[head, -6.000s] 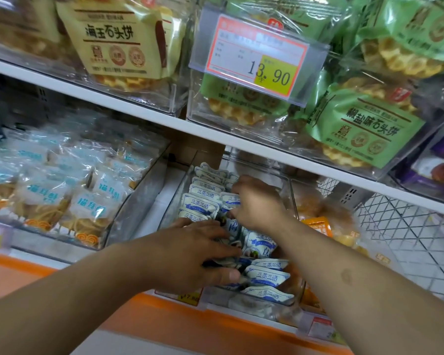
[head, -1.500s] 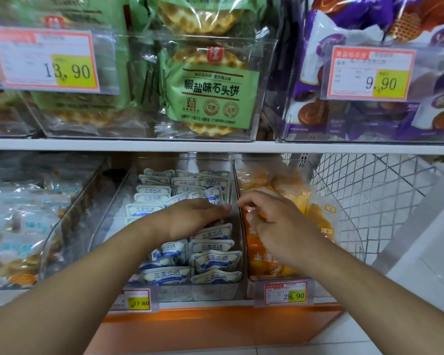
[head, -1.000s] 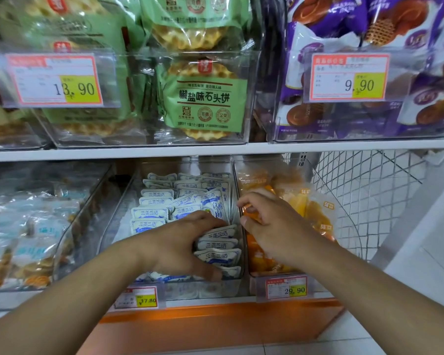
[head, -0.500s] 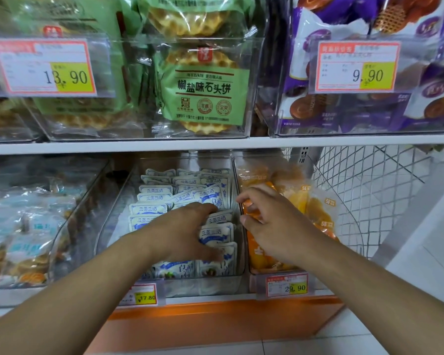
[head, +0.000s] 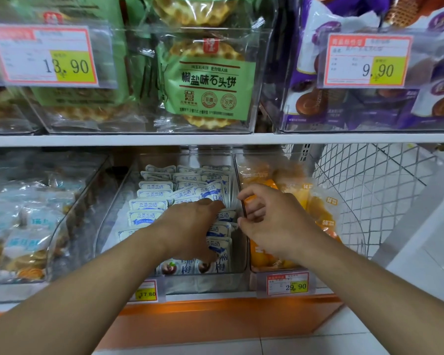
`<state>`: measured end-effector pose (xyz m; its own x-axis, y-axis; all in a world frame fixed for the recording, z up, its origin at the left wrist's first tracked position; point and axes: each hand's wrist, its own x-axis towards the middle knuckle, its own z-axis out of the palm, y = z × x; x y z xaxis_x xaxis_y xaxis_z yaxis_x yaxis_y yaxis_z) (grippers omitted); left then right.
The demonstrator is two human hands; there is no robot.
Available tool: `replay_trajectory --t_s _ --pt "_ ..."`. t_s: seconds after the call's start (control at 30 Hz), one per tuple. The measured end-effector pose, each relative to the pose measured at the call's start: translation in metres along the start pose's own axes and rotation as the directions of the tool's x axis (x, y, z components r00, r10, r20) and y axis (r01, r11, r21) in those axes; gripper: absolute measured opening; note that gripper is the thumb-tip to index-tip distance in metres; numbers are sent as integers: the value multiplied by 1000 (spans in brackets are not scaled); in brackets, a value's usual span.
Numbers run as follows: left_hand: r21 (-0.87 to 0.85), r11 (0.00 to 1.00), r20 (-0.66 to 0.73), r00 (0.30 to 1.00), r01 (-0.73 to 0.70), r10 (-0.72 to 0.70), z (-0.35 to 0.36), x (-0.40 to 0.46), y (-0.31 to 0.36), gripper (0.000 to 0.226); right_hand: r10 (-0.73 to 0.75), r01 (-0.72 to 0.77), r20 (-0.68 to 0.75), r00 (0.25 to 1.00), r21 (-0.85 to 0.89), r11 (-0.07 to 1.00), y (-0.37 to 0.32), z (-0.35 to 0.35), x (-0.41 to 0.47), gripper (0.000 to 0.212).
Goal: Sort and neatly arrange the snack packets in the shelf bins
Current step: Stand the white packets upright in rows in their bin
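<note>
A white shelf board (head: pixel 113 140) runs across the upper middle of the frame. Above it stand clear bins: green packs (head: pixel 205 80) of round waffle biscuits at top centre, purple packs (head: pixel 356 106) at top right, each row with a price tag, 13.90 (head: pixel 45 56) at upper left and 9.90 (head: pixel 368 61) at upper right.

Below the board, a wire basket (head: pixel 369 190) fills the right side. At left, a clear bin holds pale blue packets (head: pixel 26 226), blurred. The centre bin (head: pixel 113 211) holds the white-and-blue packets (head: pixel 154 193) in upright rows from back to front. Just right of it, touching wall to wall, the orange bin (head: pixel 356 226) holds orange packets (head: pixel 315 208).

The left hand (head: pixel 190 229) lies palm-down on the rows in the centre bin, fingers spread over the packet tops and thumb curled at the front ones; whether it grips any I cannot tell. The right hand (head: pixel 272 221) hovers at the wall between the two bins, fingers loosely curled, with nothing visibly held.

Small tags read 17.80 (head: pixel 146 292) and 29.90 (head: pixel 287 284) on the lower edge.
</note>
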<state>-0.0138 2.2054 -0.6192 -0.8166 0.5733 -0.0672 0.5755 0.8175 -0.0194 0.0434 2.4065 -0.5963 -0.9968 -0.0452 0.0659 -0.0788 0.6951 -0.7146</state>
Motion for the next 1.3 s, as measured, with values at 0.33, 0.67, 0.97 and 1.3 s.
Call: replay_trajectory --t_s 0.33,0.67,0.97,1.3 --pt "-214 976 -162 987 -33 -2 11 5 -11 114 -21 20 -21 1000 -51 999 -6 3 -5 27" --pt "-280 955 -5 995 95 -100 -2 -26 -41 152 -106 114 45 993 -264 958 -9 2 -4 25" --pt "-53 996 -57 996 68 -71 1 -68 -63 94 -301 393 255 919 -657 643 -40 29 11 68" --pt "-203 974 -172 976 100 -136 16 -61 -62 66 -162 288 238 958 -792 538 -51 57 30 60"
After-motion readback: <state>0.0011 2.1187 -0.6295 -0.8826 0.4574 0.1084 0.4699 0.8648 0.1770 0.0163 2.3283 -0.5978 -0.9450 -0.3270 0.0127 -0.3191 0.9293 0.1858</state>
